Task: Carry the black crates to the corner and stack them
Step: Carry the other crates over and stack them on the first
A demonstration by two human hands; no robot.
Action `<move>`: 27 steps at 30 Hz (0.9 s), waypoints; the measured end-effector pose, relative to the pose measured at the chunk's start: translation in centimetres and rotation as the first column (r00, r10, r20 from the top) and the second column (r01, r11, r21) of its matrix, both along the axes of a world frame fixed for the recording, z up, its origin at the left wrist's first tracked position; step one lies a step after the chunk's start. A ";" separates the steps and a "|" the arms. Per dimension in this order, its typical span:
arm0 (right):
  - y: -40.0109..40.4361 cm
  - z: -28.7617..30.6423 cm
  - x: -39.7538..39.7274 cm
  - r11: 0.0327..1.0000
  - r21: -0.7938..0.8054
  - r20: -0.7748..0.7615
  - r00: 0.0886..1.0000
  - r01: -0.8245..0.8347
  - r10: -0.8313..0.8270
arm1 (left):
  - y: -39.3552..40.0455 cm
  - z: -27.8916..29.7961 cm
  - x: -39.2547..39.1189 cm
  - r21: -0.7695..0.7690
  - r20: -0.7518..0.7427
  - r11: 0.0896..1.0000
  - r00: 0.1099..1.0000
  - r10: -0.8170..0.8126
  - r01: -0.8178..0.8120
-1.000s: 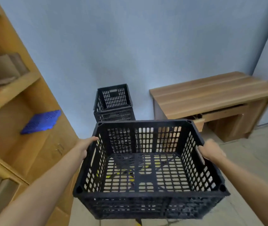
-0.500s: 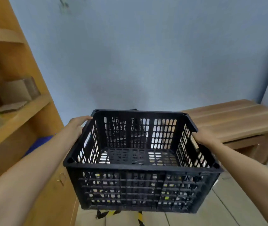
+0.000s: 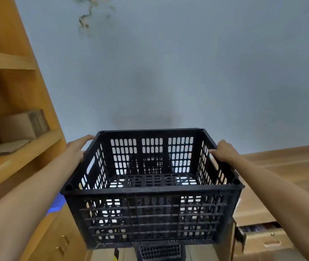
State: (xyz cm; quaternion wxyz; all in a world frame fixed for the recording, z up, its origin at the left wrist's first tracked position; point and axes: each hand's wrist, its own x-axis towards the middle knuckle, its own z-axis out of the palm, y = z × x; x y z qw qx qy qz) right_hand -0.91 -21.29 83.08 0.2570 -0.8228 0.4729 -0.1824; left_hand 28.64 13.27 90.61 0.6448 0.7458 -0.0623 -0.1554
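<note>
Crate [image 3: 152,187], black plastic with slotted lattice walls and a grid floor, is hanging empty and level in mid-air before the wall. Left hand [image 3: 77,149] and right hand [image 3: 223,152] are each gripping a side rim. Directly below, another black crate [image 3: 159,251] is showing.

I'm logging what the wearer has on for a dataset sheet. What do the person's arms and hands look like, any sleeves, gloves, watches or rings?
Both forearms are bare as far as the frame shows: no sleeve edge reaches into view. The left hand and right hand wear no gloves. No watch, bracelet or strap shows at either wrist, and no ring is visible, though some fingers are hidden.
</note>
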 end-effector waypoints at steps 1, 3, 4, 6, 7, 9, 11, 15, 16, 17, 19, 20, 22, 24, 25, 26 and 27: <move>-1.1 0.1 1.0 1.000 -0.003 0.003 1.000 -0.008 0.008 | -0.8 0.0 0.5 -0.032 -0.023 0.999 0.999 0.031 -0.031; -2.9 0.0 2.7 1.000 -0.008 0.001 1.000 -0.028 0.028 | -2.5 -0.6 2.9 -0.064 -0.104 0.992 0.989 0.102 -0.109; -3.7 -0.3 3.5 0.999 0.002 -0.009 0.999 -0.040 0.040 | -3.4 -1.0 4.1 -0.069 -0.118 0.989 0.985 0.124 -0.132; -5.1 -1.0 4.6 0.999 0.010 -0.043 0.998 -0.047 0.048 | -5.4 -1.8 6.6 -0.091 -0.134 0.986 0.982 0.130 -0.143; -5.7 -1.4 5.2 0.999 0.019 -0.057 0.997 -0.049 0.050 | -6.4 -2.3 7.8 -0.097 -0.115 0.985 0.985 0.131 -0.143; -7.0 -2.1 6.4 0.999 0.036 -0.078 0.996 -0.038 0.041 | -8.2 -2.9 9.8 -0.093 -0.047 0.983 0.987 0.153 -0.157; -8.1 -2.7 7.6 0.999 0.047 -0.097 0.995 -0.024 0.028 | -10.2 -3.3 11.6 -0.100 0.007 0.984 0.989 0.146 -0.144; -10.0 -3.2 10.8 1.000 0.018 -0.117 0.993 0.012 -0.010 | -13.6 -3.7 15.4 -0.090 0.052 0.991 0.993 0.105 -0.100; -10.4 -3.2 11.6 1.000 0.007 -0.115 0.993 0.020 -0.019 | -14.5 -3.7 16.7 -0.082 0.061 0.993 0.994 0.093 -0.088; -10.8 -3.2 12.5 1.000 -0.010 -0.121 0.992 0.029 -0.030 | -15.3 -3.8 18.1 -0.077 0.070 0.994 0.994 0.080 -0.074; -11.8 -3.4 14.2 0.998 -0.027 -0.141 0.988 0.063 -0.067 | -17.0 -3.9 20.8 -0.063 0.104 0.997 0.993 0.052 -0.045; -12.2 -3.5 15.1 0.996 -0.029 -0.149 0.985 0.085 -0.088 | -17.8 -4.0 22.1 -0.045 0.120 0.999 0.992 0.030 -0.025; -12.8 -3.7 17.0 0.993 -0.032 -0.183 0.976 0.118 -0.122 | -19.4 -4.5 25.0 -0.024 0.156 0.999 0.988 -0.017 0.021; -13.2 -4.0 18.9 0.989 -0.017 -0.212 0.967 0.144 -0.144 | -21.2 -5.1 27.7 0.010 0.202 0.998 0.977 -0.064 0.063; -13.3 -4.2 19.6 0.988 -0.015 -0.223 0.963 0.153 -0.153 | -22.1 -5.3 28.9 0.035 0.220 0.996 0.971 -0.090 0.085; -13.5 -4.6 20.3 0.987 -0.014 -0.237 0.958 0.159 -0.158 | -23.0 -5.5 29.9 0.052 0.231 0.993 0.966 -0.118 0.109; -13.6 -4.9 20.8 0.986 -0.017 -0.255 0.953 0.168 -0.167 | -24.0 -6.0 30.9 0.068 0.240 0.988 0.959 -0.149 0.136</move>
